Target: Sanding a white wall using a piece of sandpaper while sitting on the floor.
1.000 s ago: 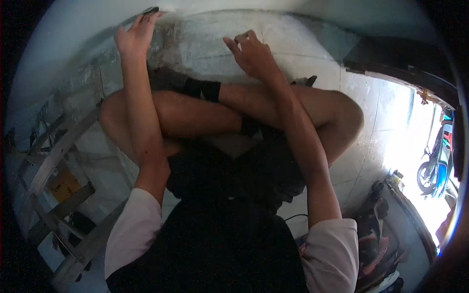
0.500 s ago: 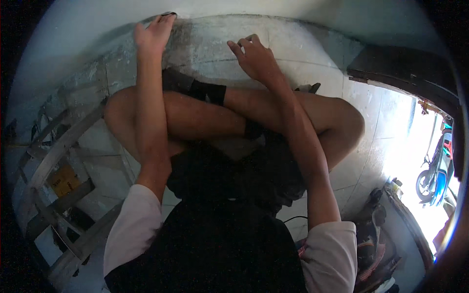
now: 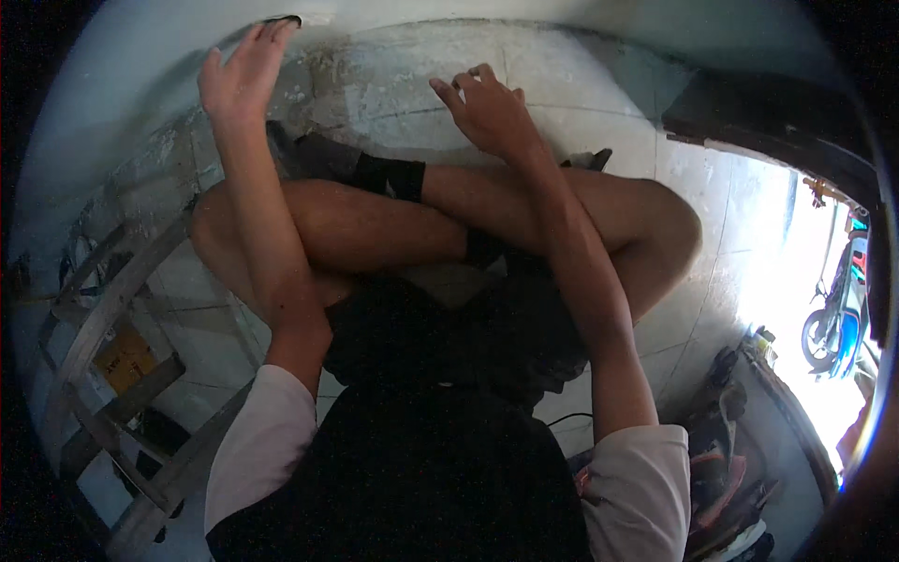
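Observation:
My left hand (image 3: 245,80) is raised at the foot of the pale wall, with its fingers stretched out and close together. At its fingertips, against the wall, is a small dark thin piece (image 3: 294,21); most of it is hidden by the fingers, so its kind is unclear. My right hand (image 3: 487,112) hovers over the floor beyond my crossed legs. Its fingers are loosely bent and apart, with nothing seen in them.
Stained pale floor tiles (image 3: 403,80) meet the wall (image 3: 393,9). A wooden frame (image 3: 112,318) stands at left, near a yellow-brown box (image 3: 126,361). Dark furniture (image 3: 749,131) is at far right, above a bright doorway with a motorbike (image 3: 838,323). Assorted clutter (image 3: 721,450) lies lower right.
My left hand has slid left along the wall base, and the dark piece has moved with it. My right hand has barely moved. The view has shifted slightly.

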The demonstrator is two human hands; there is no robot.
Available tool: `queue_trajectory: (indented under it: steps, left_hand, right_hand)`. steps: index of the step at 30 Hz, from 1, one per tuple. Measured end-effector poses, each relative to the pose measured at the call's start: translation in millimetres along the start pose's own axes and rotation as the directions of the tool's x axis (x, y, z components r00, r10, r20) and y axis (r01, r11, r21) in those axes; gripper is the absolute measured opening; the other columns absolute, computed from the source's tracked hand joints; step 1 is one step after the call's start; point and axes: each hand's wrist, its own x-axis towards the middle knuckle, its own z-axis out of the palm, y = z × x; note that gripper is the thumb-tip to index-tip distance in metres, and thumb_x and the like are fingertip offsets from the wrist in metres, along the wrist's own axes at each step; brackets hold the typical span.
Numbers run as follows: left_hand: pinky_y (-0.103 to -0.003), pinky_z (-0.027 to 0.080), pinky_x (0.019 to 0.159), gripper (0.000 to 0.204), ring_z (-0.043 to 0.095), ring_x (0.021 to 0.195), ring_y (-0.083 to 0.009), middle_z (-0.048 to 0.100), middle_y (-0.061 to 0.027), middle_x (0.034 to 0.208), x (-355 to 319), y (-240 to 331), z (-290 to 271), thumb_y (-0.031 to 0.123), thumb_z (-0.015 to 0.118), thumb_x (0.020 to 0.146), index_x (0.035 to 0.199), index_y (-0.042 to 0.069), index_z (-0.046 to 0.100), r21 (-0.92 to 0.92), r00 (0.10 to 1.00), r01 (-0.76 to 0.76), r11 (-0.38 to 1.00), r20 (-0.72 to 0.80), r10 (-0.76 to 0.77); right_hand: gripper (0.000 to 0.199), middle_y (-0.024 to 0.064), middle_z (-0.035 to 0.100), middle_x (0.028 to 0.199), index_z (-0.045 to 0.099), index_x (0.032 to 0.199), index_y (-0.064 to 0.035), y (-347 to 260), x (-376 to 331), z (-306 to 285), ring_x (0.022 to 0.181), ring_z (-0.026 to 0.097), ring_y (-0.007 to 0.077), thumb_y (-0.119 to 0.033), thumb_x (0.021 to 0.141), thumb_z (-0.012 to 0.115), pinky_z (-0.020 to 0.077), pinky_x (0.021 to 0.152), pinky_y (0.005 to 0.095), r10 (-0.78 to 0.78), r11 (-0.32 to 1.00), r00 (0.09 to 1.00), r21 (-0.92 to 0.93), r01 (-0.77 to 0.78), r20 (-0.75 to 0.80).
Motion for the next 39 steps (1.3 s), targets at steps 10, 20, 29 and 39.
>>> queue_trajectory:
  steps: [10, 20, 29, 39]
  left_hand:
    - [-0.049, -0.001, 0.126, 0.081, -0.016, 0.152, -0.0317, -0.019, -0.0108, 0.166, 6.8, -23.1, -12.7, 0.06, 0.017, 0.104, 0.158, 0.008, -0.013, -0.036, 0.991, -0.043, 0.998, -0.132, 0.038]
    - [-0.051, 0.002, 0.126, 0.078, -0.006, 0.154, -0.0327, -0.009, -0.0134, 0.167, 6.1, -30.8, -5.6, 0.056, 0.017, 0.106, 0.159, 0.003, -0.005, -0.028, 0.938, -0.035, 0.999, -0.346, 0.024]
    - [-0.054, 0.005, 0.126, 0.079, 0.002, 0.154, -0.0338, -0.002, -0.0155, 0.167, 24.7, -0.3, -50.5, 0.056, 0.016, 0.106, 0.159, 0.001, -0.001, 0.409, 0.986, -0.066, 0.91, -0.11, 0.121]
    - [-0.057, 0.007, 0.124, 0.075, 0.005, 0.154, -0.0343, 0.001, -0.0146, 0.167, 36.3, -23.9, -63.7, 0.053, 0.017, 0.107, 0.159, 0.002, 0.003, 0.114, 0.951, -0.048, 0.992, -0.298, 0.08]
  right_hand:
    - [0.07, 0.021, 0.055, 0.134, 0.067, 0.119, -0.0052, -5.7, -4.0, -6.0, 0.122, 0.057, 0.0404, -0.064, 0.103, 0.031, 0.035, 0.104, 0.0659, -0.097, 0.994, 0.995, -0.041, 0.098, 0.037]
    - [0.071, 0.0226, 0.051, 0.143, 0.068, 0.119, -0.0053, -1.5, -2.1, 0.0, 0.129, 0.052, 0.0413, -0.065, 0.102, 0.032, 0.0299, 0.107, 0.0695, -0.089, 0.996, 0.995, 0.008, 0.089, 0.039]
    - [0.069, 0.023, 0.062, 0.127, 0.067, 0.115, -0.0025, 3.2, 6.1, 2.5, 0.115, 0.061, 0.0415, -0.062, 0.102, 0.035, 0.0404, 0.101, 0.061, -0.001, 0.999, 0.999, 0.034, 0.0, 0.036]
    - [0.066, 0.0223, 0.071, 0.1, 0.065, 0.11, -0.0006, 2.0, 4.7, -1.1, 0.096, 0.069, 0.0418, -0.06, 0.103, 0.037, 0.0523, 0.089, 0.0541, -0.046, 0.993, 0.996, 0.107, 0.055, -0.081]
